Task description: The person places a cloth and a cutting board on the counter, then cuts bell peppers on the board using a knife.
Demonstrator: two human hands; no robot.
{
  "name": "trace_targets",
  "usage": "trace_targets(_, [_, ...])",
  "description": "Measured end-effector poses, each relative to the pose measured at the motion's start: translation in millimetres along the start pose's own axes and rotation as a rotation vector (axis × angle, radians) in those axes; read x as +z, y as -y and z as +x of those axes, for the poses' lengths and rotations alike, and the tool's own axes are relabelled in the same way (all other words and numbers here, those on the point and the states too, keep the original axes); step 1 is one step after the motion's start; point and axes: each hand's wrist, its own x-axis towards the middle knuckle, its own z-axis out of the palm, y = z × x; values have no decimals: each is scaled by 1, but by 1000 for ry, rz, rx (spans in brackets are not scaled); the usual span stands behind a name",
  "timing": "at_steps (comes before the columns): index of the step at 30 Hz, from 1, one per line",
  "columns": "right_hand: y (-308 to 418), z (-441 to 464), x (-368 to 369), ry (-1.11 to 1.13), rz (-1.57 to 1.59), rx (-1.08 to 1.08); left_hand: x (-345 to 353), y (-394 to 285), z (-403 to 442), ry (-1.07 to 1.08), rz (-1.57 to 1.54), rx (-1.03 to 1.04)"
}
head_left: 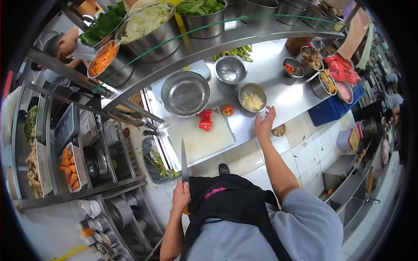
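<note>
A knife [183,157] points up over the left edge of the cutting board [200,141], its handle wrapped by my left hand [181,195]. Fingers apart, my right hand [265,123] reaches to the counter's front edge, just below a metal bowl of chopped garlic [252,98]; whether it touches the bowl is unclear. Red pepper pieces [205,125] lie at the board's top edge, and another pepper piece [227,110] rests just beyond it. A large empty metal bowl [185,93] stands behind the board, with a smaller metal bowl [230,70] to its right.
Above the counter runs a metal shelf [209,45] with tubs of carrot strips [103,59] and cut cabbage [146,26]. Food containers and a red bag [342,69] crowd the right end. A person [65,52] is behind the shelf at upper left. A basket [159,163] stands left of the board.
</note>
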Motion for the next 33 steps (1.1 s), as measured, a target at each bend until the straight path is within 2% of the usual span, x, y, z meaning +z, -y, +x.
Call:
trace_targets(1, [9,-8,-3,-11,-6,10,0,4,-2,-12,-38,-13])
trace_targets(3, [39,-24,-10,129,-183,-198,2,12,-3,11,-40,-8])
trace_targets(5, [66,-47,9,295,38,-178,4,15,0,56,-38,6])
trace_targets(7, [89,-55,35,465,170,-206,3,17,1,132,-154,-170])
trace_targets(8, [107,-60,45,444,148,-270,4,33,5,155,-204,-136])
trace_targets(9, [119,-60,57,536,215,-271,3,36,6,186,-174,-116])
trace_targets(10, [126,-64,70,458,206,-429,2,37,9,158,-210,-119])
trace_targets(11, [136,-70,75,547,314,-369,0,37,12,133,-245,-122])
trace_targets(13, [156,-86,77,495,350,-403,-10,30,14,197,-233,-88])
trace_targets(14, [156,-93,74,457,367,-430,-14,20,13,146,-202,-30])
trace_targets(16, [158,-98,49,535,339,-443,-13,14,27,175,-126,62])
trace_targets(17, [150,-95,27,477,300,-397,-18,17,35,154,-97,112])
trace_targets(19, [142,-107,-13,621,383,-348,-40,36,55,156,-24,183])
trace_targets(20, [132,-112,-39,559,364,-304,-51,51,71,185,64,306])
trace_targets(22, [105,-130,-80,504,312,-70,-69,56,87,235,166,438])
trace_targets(23, [85,-146,-95,454,275,35,-74,54,90,234,235,445])
trace_targets(24, [53,-167,-97,332,265,49,-81,51,94,230,303,454])
trace_targets(27, [19,-231,-160,248,108,412,-95,28,98,233,459,498])
trace_targets(28, [16,-259,-179,206,36,549,-95,-1,82,326,529,553])
trace_targets(30, [4,-323,-194,-61,66,668,-89,-18,79,482,503,624])
trace_targets(31, [7,-351,-204,-85,74,687,-88,-16,90,496,528,636])
trace_targets(33, [20,-411,-218,-149,155,957,-87,-15,109,633,477,503])
